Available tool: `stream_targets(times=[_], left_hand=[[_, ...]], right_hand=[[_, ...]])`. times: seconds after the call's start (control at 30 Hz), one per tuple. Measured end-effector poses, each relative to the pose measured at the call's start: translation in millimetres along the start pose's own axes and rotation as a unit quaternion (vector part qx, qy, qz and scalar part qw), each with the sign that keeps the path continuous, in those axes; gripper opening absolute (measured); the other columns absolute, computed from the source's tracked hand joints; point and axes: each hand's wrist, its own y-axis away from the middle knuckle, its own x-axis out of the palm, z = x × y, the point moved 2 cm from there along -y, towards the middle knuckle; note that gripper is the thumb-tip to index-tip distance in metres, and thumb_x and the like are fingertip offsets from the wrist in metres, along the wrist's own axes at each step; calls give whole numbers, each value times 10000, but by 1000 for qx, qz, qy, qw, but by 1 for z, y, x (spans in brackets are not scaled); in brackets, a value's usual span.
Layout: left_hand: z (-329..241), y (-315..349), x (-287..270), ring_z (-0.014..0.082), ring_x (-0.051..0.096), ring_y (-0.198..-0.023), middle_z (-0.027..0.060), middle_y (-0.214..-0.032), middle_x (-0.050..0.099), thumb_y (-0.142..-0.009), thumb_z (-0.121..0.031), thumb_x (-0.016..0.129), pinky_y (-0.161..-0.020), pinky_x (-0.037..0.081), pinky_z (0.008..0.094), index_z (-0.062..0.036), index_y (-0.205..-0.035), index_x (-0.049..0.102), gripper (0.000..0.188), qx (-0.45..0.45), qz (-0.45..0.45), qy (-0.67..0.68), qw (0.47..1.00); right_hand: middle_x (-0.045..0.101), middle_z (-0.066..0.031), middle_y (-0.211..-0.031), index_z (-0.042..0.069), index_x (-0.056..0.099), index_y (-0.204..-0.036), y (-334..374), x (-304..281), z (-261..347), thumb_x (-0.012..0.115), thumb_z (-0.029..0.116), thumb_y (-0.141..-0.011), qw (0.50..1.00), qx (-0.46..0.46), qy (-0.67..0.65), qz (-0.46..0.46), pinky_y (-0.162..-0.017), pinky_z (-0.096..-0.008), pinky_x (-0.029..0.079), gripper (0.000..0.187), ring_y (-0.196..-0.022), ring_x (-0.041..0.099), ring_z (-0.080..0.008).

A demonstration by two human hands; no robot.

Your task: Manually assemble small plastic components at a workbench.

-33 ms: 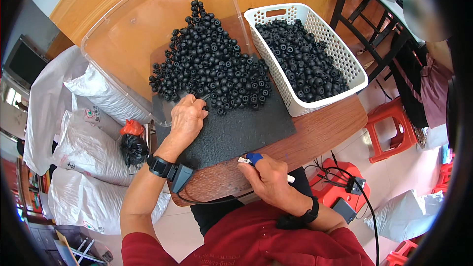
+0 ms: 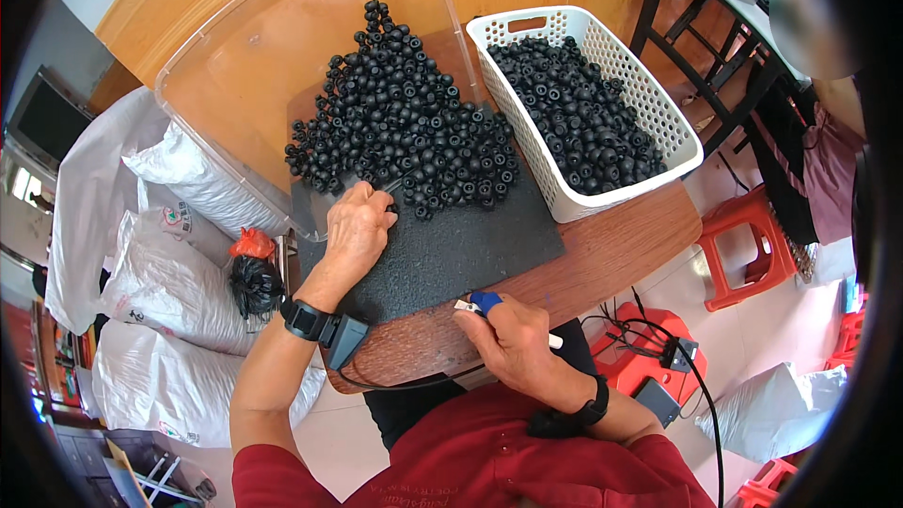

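The heap of small round black pieces (image 2: 395, 108) lies on the dark mat (image 2: 451, 263), toward the far side of the brown wooden surface (image 2: 611, 249). It narrows away from me and spreads wide nearer to me, many of the pieces showing a hole. My left hand (image 2: 359, 226) is right at the heap's near edge, over the left part of the mat, its fingers curled in toward the thumb. One dark piece shows just beside my fingertips, but I cannot tell whether I have hold of it.

My right hand (image 2: 513, 339) is well apart from the heap, at the near edge of the surface. It is closed around a small tool (image 2: 467, 309), whose pale tip pokes out past my thumb toward the mat; something blue (image 2: 485, 301) shows by my index finger, and a white end sticks out on the other side of my hand.

To the right of the heap, close to the surface's right end, stands the white perforated basket (image 2: 616, 202), with more black pieces inside. A clear plastic bin (image 2: 223, 22) surrounds the heap on the far and left sides. White sacks (image 2: 169, 292) are stacked beyond the surface's left edge.
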Motion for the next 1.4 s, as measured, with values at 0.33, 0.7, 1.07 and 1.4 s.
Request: stream_targets(times=[0.33, 0.7, 1.07, 1.4], left_hand=[[-16, 11, -3, 322, 566, -736, 126, -759, 519, -720, -49, 704, -613, 460, 398, -9, -870, 640, 168, 73, -4, -50, 996], [-54, 52, -34, 125, 587, -599, 99, -815, 641, -875, -203, 668, -539, 469, 236, 35, -984, 621, 266, -305, 76, 638, 703], [-93, 69, -32, 161, 618, -632, 137, -843, 658, -924, -152, 597, -541, 490, 260, 46, -1036, 593, 228, -340, 80, 747, 566], [-105, 77, -26, 150, 606, -655, 115, -853, 658, -900, -70, 606, -587, 493, 260, 58, -1073, 604, 216, -341, 71, 750, 563]], right_hand=[[530, -138, -595, 22, 503, -662, 0, 1, 3, 706, 144, -825, 1000, -9, -9, -9, -404, -372, 404, 288, -453, 528, -289], [516, -140, -606, 15, 509, -691, -8, -4, 8, 670, 117, -848, 998, 40, -39, -22, -426, -388, 388, 247, -473, 522, -305], [528, -140, -624, 14, 535, -726, -9, -3, 16, 648, 103, -858, 998, 25, -50, -32, -433, -388, 395, 195, -492, 534, -304], [539, -142, -634, 7, 548, -722, -6, 0, 15, 648, 122, -861, 997, 27, -64, -38, -441, -387, 414, 206, -501, 547, -301]])
